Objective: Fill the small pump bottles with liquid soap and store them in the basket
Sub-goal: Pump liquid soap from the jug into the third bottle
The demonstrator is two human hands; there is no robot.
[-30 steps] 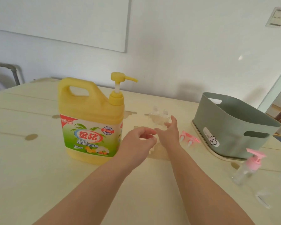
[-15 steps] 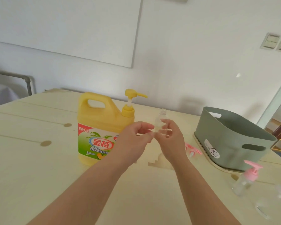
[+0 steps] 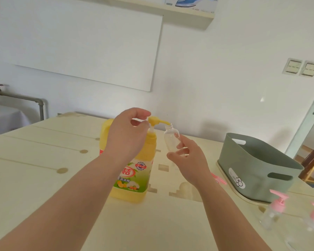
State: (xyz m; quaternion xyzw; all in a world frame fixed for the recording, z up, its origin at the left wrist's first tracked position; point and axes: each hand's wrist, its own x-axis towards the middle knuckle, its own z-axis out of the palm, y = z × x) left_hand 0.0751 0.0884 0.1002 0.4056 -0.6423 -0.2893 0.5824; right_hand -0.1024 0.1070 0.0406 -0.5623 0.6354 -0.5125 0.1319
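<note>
Right hand [image 3: 190, 160] holds small bottle [image 3: 170, 138] at spout [image 3: 164, 122], left hand [image 3: 127, 134] by pump [image 3: 153, 120]

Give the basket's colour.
Muted green basket, with a white flower sticker on its near wall. It shows in the head view, the only one.

Bright, even daylight washes out the white wall [image 3: 207, 69]; shadows are faint. Wide-angle distortion bends the edges; pump bottles [image 3: 272, 212] at 4 o'clock blur.

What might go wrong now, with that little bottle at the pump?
The narrow neck of the small bottle only just meets the spout, so soap may run down outside. The right hand holds it in mid-air; a hard press by the left hand on the pump head might knock it away.
</note>
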